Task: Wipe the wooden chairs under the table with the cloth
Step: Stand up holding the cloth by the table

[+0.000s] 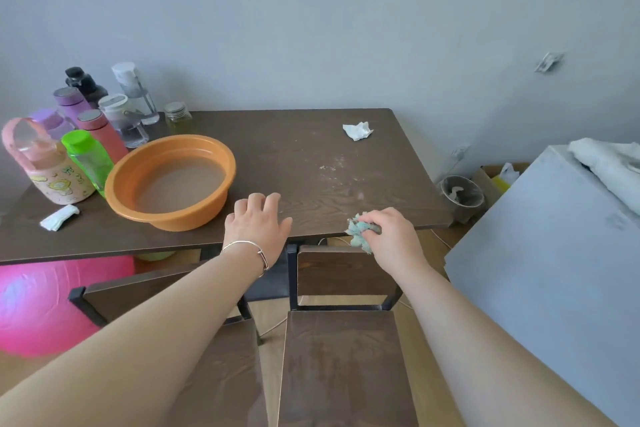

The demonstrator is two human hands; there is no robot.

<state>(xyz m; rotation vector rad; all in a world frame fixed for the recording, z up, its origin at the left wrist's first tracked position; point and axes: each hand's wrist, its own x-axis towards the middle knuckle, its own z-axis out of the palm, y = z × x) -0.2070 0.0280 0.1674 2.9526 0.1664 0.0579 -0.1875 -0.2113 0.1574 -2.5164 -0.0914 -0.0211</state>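
Two dark wooden chairs with black metal frames stand in front of me, pulled out from the brown table (311,156). The right chair (343,364) faces the table, its backrest top just below the table's front edge. My right hand (391,236) grips a crumpled blue-green cloth (360,234) at the top of that backrest. My left hand (258,222) rests flat on the table's front edge, fingers spread, holding nothing. The left chair (221,367) is largely hidden by my left forearm.
An orange basin (173,180) of murky water sits on the table, with several bottles (86,121) behind it. A crumpled tissue (358,131) and folded paper (59,217) lie on the table. A pink ball (45,302) is at left, a grey cabinet (554,274) at right, a small bin (462,194) beyond.
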